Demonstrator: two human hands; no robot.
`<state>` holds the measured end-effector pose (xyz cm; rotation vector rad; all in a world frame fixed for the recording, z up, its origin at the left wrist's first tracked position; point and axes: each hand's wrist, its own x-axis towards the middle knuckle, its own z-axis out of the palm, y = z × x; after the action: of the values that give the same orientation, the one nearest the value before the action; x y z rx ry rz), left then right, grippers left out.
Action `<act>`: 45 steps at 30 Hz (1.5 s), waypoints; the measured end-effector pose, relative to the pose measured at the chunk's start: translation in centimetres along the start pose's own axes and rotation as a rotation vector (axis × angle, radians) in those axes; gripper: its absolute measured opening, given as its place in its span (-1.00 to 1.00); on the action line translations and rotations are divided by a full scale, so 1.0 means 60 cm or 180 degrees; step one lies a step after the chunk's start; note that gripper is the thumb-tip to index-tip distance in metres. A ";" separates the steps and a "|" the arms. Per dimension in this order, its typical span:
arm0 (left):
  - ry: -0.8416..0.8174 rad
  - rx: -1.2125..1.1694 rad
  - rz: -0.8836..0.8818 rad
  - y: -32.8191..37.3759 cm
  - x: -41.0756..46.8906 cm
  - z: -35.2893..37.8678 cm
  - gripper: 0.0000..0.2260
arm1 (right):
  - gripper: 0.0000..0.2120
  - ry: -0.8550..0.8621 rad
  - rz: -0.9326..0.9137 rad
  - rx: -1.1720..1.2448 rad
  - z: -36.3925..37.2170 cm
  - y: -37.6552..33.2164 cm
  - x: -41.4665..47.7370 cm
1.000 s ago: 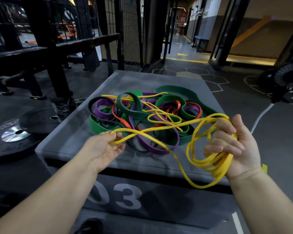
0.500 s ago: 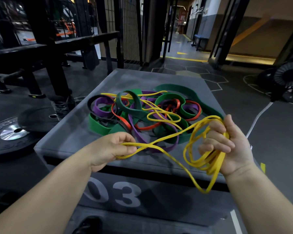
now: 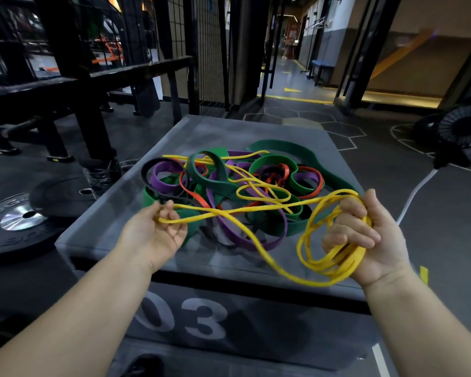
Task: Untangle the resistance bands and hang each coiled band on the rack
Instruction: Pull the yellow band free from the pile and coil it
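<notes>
- Since half a second ago the left hand (image 3: 154, 235) has rolled from knuckles-up to palm-up and drawn slightly left; the right hand (image 3: 370, 235) has stayed where it was.
- Left hand: its curled fingers and thumb hook one end loop of the thin yellow rubber resistance band (image 3: 351, 254), near the left edge of the pile.
- Right hand: clenched round several gathered coils of the same yellow band. One slack loop hangs below it over the box's near edge.
- Between the hands the yellow strands cross, and further strands run back into the tangle of green, purple, orange-red and black flat rubber bands (image 3: 220, 183).
- That tangle lies in the middle of the top of the grey padded box marked "03" (image 3: 114, 213), just beyond both hands.
- On the floor to the left lies a black weight plate with a silver hub (image 3: 14, 221), with a black metal frame (image 3: 65, 77) behind it.
- Far right stand a black floor fan (image 3: 462, 129) and a white cable (image 3: 416, 191).
</notes>
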<state>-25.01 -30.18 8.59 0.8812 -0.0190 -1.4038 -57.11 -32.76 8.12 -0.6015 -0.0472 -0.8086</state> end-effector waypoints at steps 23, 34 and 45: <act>-0.0340 0.1259 0.1828 -0.040 -0.018 0.005 -0.71 | -0.58 0.1784 -0.0930 -0.0421 0.050 0.022 0.014; -0.1674 0.2983 0.2319 -0.079 -0.040 0.009 -0.85 | -0.61 0.1436 -0.0360 -0.1344 0.052 0.054 0.025; -0.2236 0.3272 0.1277 -0.108 -0.083 0.015 -0.64 | -0.64 0.1457 0.0001 -0.1899 0.061 0.085 0.029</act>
<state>-31.98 -25.81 8.08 1.0534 -1.4728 -1.2128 -51.70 -29.31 9.13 -0.9591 0.6318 -0.9476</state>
